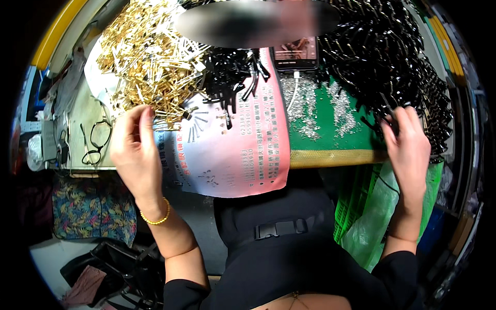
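My left hand (pixel 135 142) is at the near edge of a heap of thin gold metal pieces (pixel 144 57). Its thumb and fingers are drawn together, and whatever they pinch is hidden. On the right, my right hand (pixel 408 144) is closed by the large pile of glossy black strips (pixel 382 57), with a slim black strip (pixel 388 118) at its fingertips. Between the hands, a smaller cluster of black pieces (pixel 227 77) lies on a pink and white printed sheet (pixel 227 165), which hangs over the table's near edge.
Tiny silver pins (pixel 310 116) are scattered on the green mat (pixel 356 143). A phone (pixel 296 54) with a white cable (pixel 294 90) lies at the back middle. Black-rimmed glasses (pixel 98 139) rest at the left. Below the right edge is a green crate (pixel 356 199) with clear plastic.
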The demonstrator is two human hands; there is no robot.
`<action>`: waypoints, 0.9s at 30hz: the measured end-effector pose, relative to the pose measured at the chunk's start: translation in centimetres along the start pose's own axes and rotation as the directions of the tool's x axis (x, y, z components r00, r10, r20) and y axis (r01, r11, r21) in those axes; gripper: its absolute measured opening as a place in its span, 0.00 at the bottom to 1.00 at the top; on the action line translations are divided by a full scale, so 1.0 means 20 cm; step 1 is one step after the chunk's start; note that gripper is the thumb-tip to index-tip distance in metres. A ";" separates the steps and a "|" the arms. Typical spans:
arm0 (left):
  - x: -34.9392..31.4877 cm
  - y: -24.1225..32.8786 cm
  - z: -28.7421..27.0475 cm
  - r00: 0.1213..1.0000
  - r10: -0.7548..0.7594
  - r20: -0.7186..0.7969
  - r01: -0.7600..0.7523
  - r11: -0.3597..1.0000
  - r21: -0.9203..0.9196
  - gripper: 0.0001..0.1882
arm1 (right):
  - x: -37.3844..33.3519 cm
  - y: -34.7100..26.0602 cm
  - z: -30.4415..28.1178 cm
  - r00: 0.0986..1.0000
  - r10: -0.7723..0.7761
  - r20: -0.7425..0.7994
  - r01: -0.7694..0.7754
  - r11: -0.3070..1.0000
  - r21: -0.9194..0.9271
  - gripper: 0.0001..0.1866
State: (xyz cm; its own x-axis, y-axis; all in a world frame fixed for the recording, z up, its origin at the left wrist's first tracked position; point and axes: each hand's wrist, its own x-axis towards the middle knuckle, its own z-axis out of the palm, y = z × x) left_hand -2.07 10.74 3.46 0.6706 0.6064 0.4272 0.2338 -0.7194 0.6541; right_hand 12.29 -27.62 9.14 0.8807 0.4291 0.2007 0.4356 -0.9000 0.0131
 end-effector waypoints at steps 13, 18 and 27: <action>-0.09 0.00 -0.07 0.938 -0.141 0.317 0.027 0.941 0.338 0.10 | -0.01 0.12 0.16 1.000 0.012 -0.026 -0.002 0.931 0.364 0.08; -0.11 0.06 -0.09 0.926 0.010 0.379 -0.150 0.927 0.344 0.05 | -0.02 0.18 0.13 0.996 0.081 0.025 -0.077 0.745 0.663 0.05; -0.03 0.10 0.07 0.977 -0.021 0.214 0.053 0.988 -0.143 0.07 | -0.06 0.18 0.09 0.977 0.136 0.162 -0.210 0.531 0.821 0.04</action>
State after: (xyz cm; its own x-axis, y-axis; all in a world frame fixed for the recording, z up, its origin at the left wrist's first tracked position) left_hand -0.93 8.48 3.71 0.8006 0.5350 0.2699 0.1656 -0.6305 0.7583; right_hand 13.24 -31.27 7.13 0.9501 0.3094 0.0392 0.1994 -0.5061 -0.8391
